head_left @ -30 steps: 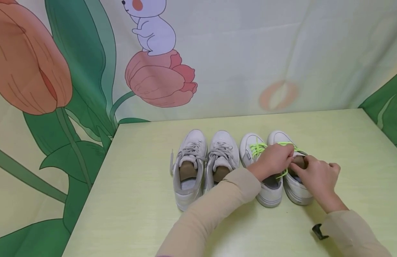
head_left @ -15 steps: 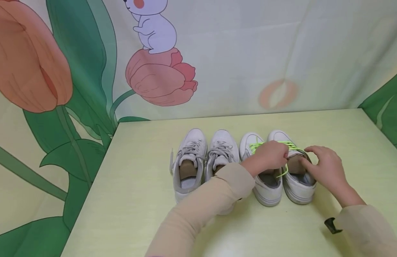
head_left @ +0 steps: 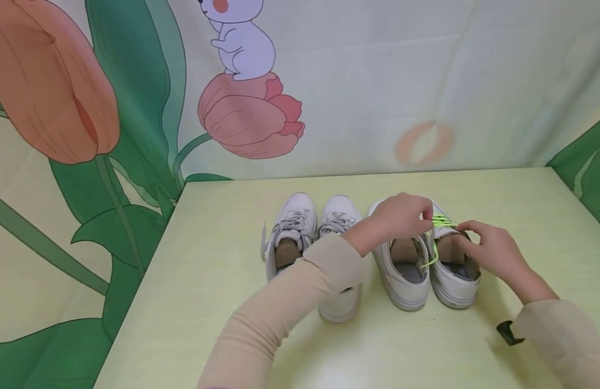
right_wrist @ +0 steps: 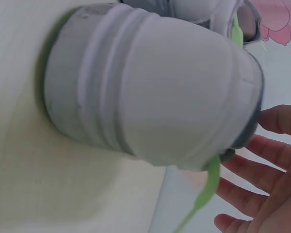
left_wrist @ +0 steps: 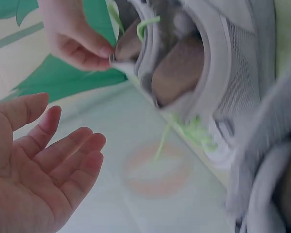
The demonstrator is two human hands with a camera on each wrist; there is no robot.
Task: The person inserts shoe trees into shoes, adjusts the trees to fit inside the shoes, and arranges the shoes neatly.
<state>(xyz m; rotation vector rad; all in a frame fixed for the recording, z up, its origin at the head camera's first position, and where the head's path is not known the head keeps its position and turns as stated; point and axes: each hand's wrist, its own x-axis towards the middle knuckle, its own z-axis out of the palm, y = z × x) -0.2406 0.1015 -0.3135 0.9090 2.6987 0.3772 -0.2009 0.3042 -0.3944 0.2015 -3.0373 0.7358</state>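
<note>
My right hand is at the opening of the rightmost white sneaker. Its thumb and index finger pinch the collar edge beside the neon-green laces, as the left wrist view also shows. Over the neighbouring green-laced sneaker hovers my left hand, partly covering that shoe's front. In the left wrist view this left hand holds nothing, its fingers relaxed and apart. A loose green lace end hangs between the two shoes. The right wrist view shows the held shoe's heel up close.
Left of these stands a second pair of white sneakers with grey laces, the left shoe and the right shoe, partly behind my left sleeve. All stand on a pale yellow-green table before a printed cloth backdrop.
My left hand has drawn back left and up from the rightmost sneaker. My right hand has shifted right, its thumb and index finger parting and then closing on the collar edge.
</note>
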